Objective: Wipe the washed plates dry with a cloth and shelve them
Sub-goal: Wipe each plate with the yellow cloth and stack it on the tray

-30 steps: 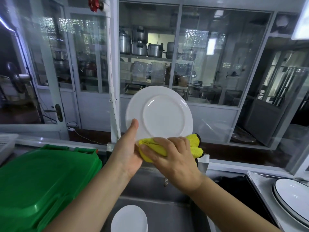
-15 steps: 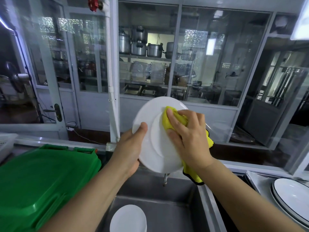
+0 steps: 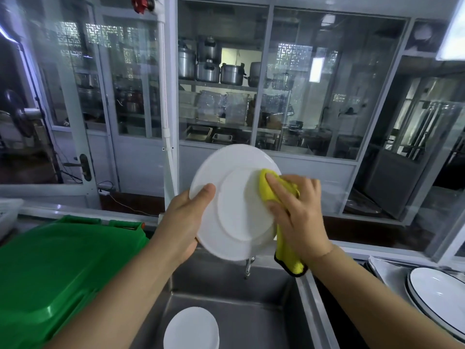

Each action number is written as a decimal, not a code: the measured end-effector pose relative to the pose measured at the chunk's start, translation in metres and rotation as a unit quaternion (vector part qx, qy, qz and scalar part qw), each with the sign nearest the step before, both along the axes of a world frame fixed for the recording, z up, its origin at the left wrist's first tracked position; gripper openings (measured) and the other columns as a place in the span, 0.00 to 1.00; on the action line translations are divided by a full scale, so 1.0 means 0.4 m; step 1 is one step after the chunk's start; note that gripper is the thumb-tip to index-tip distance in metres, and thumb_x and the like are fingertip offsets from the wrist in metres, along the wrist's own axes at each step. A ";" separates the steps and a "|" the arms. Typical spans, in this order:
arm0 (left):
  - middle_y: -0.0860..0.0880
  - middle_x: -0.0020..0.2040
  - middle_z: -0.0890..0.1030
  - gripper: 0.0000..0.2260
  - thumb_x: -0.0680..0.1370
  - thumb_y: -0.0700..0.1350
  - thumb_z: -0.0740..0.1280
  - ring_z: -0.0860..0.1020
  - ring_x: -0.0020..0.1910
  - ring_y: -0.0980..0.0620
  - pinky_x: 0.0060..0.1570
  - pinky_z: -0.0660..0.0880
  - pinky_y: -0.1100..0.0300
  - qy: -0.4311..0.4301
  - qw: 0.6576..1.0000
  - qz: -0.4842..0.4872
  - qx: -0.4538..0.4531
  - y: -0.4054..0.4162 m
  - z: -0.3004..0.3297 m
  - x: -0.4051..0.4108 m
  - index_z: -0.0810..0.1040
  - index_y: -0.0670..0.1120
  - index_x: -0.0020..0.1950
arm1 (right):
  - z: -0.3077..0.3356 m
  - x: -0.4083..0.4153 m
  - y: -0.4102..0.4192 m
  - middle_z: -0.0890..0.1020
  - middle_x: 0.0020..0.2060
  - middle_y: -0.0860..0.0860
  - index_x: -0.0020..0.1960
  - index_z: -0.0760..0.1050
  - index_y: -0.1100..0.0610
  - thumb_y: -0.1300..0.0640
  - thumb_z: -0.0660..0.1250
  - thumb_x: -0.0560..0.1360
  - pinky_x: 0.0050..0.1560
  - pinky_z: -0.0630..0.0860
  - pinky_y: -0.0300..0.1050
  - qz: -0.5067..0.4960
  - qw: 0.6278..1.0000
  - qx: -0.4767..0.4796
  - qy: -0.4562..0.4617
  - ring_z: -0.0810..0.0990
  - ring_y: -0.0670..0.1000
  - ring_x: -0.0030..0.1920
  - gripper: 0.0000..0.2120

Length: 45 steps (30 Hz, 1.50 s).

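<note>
A white plate (image 3: 231,207) is held up over the sink, its underside facing me and tilted. My left hand (image 3: 186,220) grips its left rim, thumb on the near face. My right hand (image 3: 297,217) presses a yellow cloth (image 3: 270,187) against the plate's right side; the cloth's tail with a black edge hangs below my wrist. A smaller white plate (image 3: 191,331) lies at the bottom of the steel sink (image 3: 264,311). At the right edge, white plates with dark rims (image 3: 437,295) are stacked on the counter.
A large green plastic lid or bin (image 3: 57,268) fills the left side by the sink. A tap spout (image 3: 248,268) pokes down behind the held plate. Glass partitions and a white pipe (image 3: 167,122) stand behind the sink, with pots on shelves beyond.
The plate has turned and tilted from facing me flat. My right hand with the cloth rose from the plate's lower edge onto its right side and is rubbing there.
</note>
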<state>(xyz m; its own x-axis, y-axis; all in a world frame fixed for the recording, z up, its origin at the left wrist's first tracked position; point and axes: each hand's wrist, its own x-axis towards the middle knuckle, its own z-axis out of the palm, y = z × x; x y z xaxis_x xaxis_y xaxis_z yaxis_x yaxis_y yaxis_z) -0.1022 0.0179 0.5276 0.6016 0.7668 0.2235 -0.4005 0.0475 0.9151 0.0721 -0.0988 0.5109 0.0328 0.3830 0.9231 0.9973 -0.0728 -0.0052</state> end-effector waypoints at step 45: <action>0.50 0.41 0.85 0.08 0.74 0.48 0.66 0.83 0.40 0.52 0.41 0.77 0.55 -0.065 0.997 -0.022 -0.042 0.088 0.024 -0.045 0.80 0.47 0.50 | -0.010 -0.058 0.042 0.67 0.60 0.54 0.73 0.64 0.48 0.37 0.52 0.77 0.61 0.59 0.44 -0.007 0.977 -0.015 0.215 0.62 0.49 0.58 0.28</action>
